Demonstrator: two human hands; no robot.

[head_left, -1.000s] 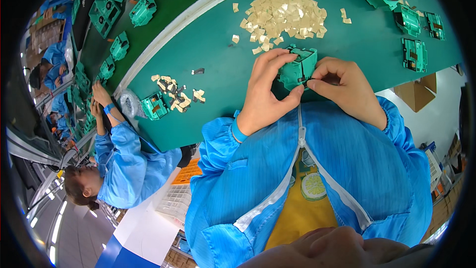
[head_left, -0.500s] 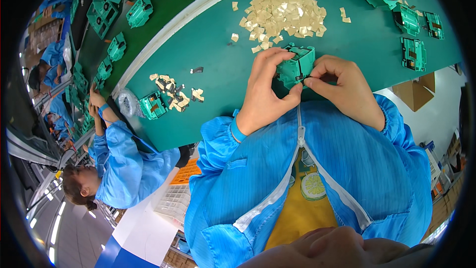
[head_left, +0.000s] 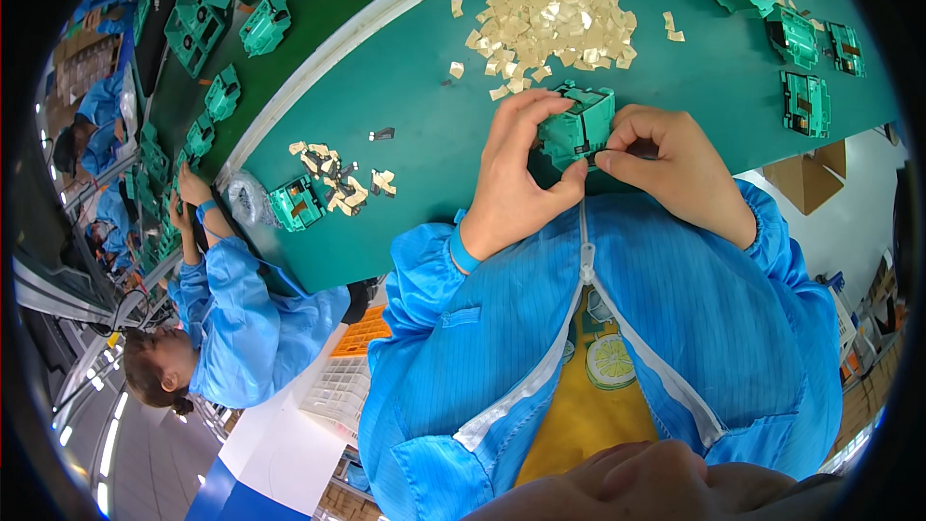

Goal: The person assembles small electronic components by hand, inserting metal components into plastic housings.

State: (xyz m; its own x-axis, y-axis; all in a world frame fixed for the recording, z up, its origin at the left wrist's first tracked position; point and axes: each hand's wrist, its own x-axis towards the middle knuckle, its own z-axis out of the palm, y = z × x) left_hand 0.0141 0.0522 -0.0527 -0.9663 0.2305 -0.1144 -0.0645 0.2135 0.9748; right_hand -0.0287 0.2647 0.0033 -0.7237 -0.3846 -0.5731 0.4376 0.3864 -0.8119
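A green plastic housing (head_left: 585, 123) with black strips is held over the near part of the green table, just in front of my body. My left hand (head_left: 518, 169) grips it from the left, fingers over its far top side and thumb at its near lower edge. My right hand (head_left: 670, 162) is closed in a pinch, thumb and curled index finger at the housing's near right corner. Whatever lies between those fingertips is too small and hidden to make out. Right beyond the housing lies a big heap of cream-coloured small squares (head_left: 555, 24).
At the left are a small pile of cream and black pieces (head_left: 340, 183), another green housing (head_left: 296, 203) and a clear plastic bag (head_left: 249, 199). More housings (head_left: 805, 104) stand at the right. Past a pale rail, a conveyor (head_left: 289, 58) carries green parts. A co-worker (head_left: 246, 318) reaches toward it.
My right thumb has shifted slightly upward against the housing's corner; my left hand keeps its grip. On the conveyor, the green parts have moved a little toward the lower left.
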